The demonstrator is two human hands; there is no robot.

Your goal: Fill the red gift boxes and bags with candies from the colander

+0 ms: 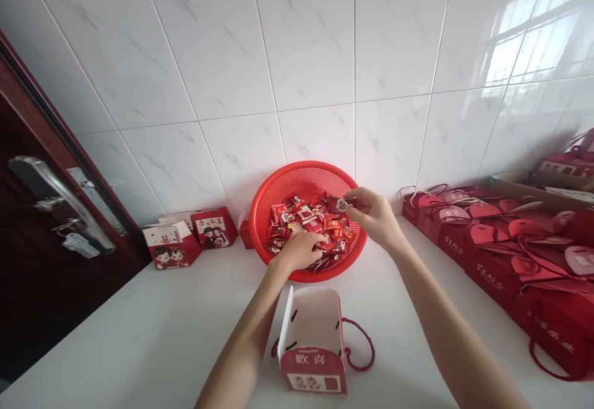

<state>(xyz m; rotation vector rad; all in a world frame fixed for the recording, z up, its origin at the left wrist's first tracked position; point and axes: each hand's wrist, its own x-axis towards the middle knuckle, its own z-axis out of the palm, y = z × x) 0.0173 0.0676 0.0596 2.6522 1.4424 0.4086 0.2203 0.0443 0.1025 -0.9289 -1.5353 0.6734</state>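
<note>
A red plastic basket (306, 169) with a mesh wall holds many small wrapped candies (309, 214). My left hand (301, 249) reaches over the front of the basket, fingers among the candies; what its fingertips hold, if anything, is hidden. At the right rim, my right hand (371, 212) pinches a dark red candy packet (341, 205) with a white round mark. In front of the basket, between my forearms, stands an open red and white box (313, 365) with a dark red cord at its side. Its visible inside is bare white.
Small red and white boxes (171, 249) with cartoon figures stand at the left by the wall. Rows of red boxes (492, 279) with cords and heart-shaped tops fill the right side. A dark door (55, 260) with a metal handle is at the far left; a tiled wall rises behind.
</note>
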